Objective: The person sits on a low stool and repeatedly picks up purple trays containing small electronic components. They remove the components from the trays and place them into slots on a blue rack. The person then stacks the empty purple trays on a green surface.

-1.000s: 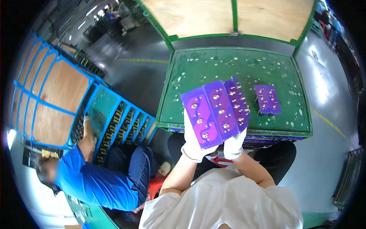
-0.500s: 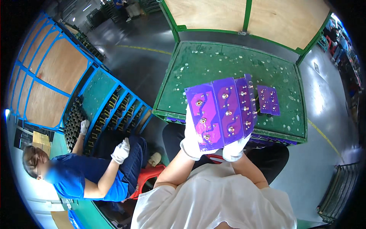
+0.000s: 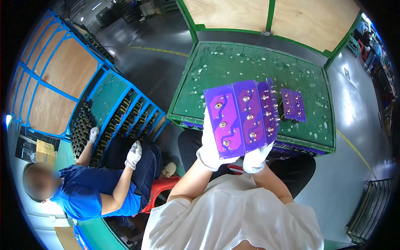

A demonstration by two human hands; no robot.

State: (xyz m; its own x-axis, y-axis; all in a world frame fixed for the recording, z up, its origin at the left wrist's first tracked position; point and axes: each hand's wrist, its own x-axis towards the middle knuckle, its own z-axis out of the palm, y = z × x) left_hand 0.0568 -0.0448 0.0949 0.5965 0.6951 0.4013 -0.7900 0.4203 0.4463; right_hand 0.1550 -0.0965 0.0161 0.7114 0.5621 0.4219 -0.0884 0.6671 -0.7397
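Several purple circuit boards (image 3: 223,133) with round metal contacts stand overlapped like a fan in front of me. My white-gloved left hand (image 3: 209,152) grips them along the left and lower edges, its fingers mostly hidden behind the boards. Below their right part, my right hand (image 3: 256,160), also gloved, closes on the bottom edge. Beyond them to the right, another purple circuit board (image 3: 293,105) lies on a worn green tabletop (image 3: 221,62).
At my left a seated co-worker in a blue shirt (image 3: 87,193) wears white gloves. Beside that person stands a blue-framed rack (image 3: 121,114) with dark parts. A green-framed wooden panel (image 3: 233,14) rises behind the table. Folded racks (image 3: 371,210) stand at the lower right.
The boards in my hands have tilted a little and shifted slightly. The co-worker's nearer hand has moved down onto the thigh.
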